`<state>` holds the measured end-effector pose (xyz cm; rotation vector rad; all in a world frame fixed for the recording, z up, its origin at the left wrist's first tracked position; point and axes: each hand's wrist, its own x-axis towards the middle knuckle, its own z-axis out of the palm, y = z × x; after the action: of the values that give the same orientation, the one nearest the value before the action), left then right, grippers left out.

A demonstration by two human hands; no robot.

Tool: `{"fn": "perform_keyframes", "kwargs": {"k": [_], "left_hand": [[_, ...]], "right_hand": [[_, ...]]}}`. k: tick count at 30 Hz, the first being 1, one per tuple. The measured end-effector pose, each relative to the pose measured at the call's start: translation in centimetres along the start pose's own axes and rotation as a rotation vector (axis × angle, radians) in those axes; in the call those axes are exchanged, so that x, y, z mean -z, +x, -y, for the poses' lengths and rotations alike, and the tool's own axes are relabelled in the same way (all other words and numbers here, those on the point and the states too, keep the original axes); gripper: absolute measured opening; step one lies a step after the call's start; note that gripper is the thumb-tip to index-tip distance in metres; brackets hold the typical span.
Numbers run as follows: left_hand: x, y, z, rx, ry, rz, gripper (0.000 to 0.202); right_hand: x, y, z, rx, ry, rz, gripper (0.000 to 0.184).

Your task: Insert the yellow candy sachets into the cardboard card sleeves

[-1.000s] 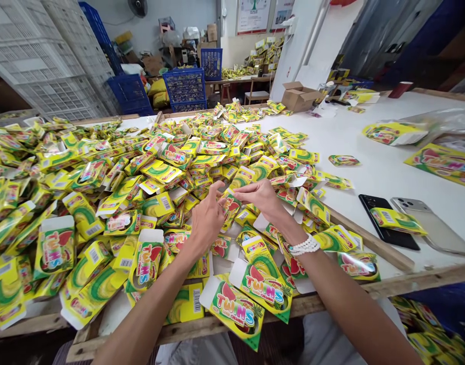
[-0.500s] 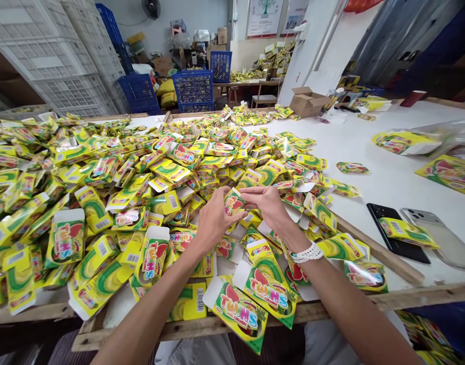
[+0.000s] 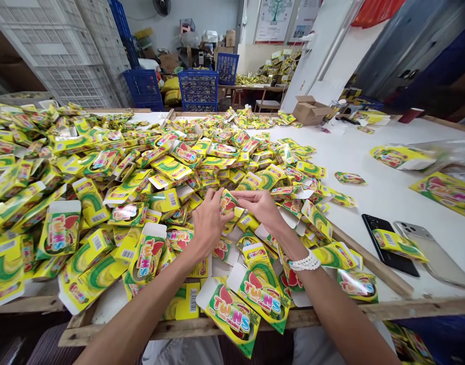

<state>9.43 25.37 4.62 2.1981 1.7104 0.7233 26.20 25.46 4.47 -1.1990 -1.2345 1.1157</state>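
Note:
My left hand (image 3: 208, 220) and my right hand (image 3: 260, 207) meet over a heap of yellow TWINS cardboard packets (image 3: 156, 172). Between their fingertips they pinch a small folded yellow packet (image 3: 228, 203), its printed red and green face partly hidden by my fingers. A white beaded bracelet (image 3: 304, 262) circles my right wrist. Large flat TWINS packets (image 3: 232, 312) lie under my forearms at the table's near edge.
The heap spreads over a white table (image 3: 384, 197) with a wooden rim (image 3: 373, 258). Two phones (image 3: 388, 243) lie at right, beside a plastic bag (image 3: 437, 154). Blue crates (image 3: 198, 86), stacked white crates (image 3: 61, 56) and a cardboard box (image 3: 310, 110) stand beyond.
My hands have come slightly closer around the small packet, with both now on it. The view has tilted, shifting the table and background.

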Motion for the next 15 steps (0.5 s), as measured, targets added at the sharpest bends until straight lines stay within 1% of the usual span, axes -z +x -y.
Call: {"fn": "perform_keyframes", "kwargs": {"k": [3, 5, 7, 11, 13, 15], "left_hand": [[0.09, -0.02, -0.08, -0.013, 0.003, 0.002, 0.063], [0.07, -0.07, -0.16, -0.031, 0.007, 0.017, 0.064], [0.00, -0.12, -0.22, -0.033, 0.018, 0.024, 0.066], [-0.06, -0.05, -0.10, -0.042, -0.003, 0.012, 0.067], [-0.05, 0.05, 0.09, -0.029, -0.023, 0.002, 0.064], [-0.06, 0.14, 0.32, -0.001, -0.037, -0.015, 0.065]], "right_hand": [[-0.36, -0.03, -0.20, 0.041, -0.017, -0.066, 0.031], [-0.34, -0.05, -0.29, 0.015, 0.034, -0.110, 0.030], [-0.14, -0.07, -0.28, -0.009, 0.066, -0.136, 0.035], [0.04, -0.09, -0.15, -0.016, 0.060, -0.158, 0.044], [-0.23, -0.19, -0.15, 0.021, 0.017, -0.154, 0.041], [-0.64, -0.40, -0.13, 0.088, -0.065, -0.129, 0.036]]}}
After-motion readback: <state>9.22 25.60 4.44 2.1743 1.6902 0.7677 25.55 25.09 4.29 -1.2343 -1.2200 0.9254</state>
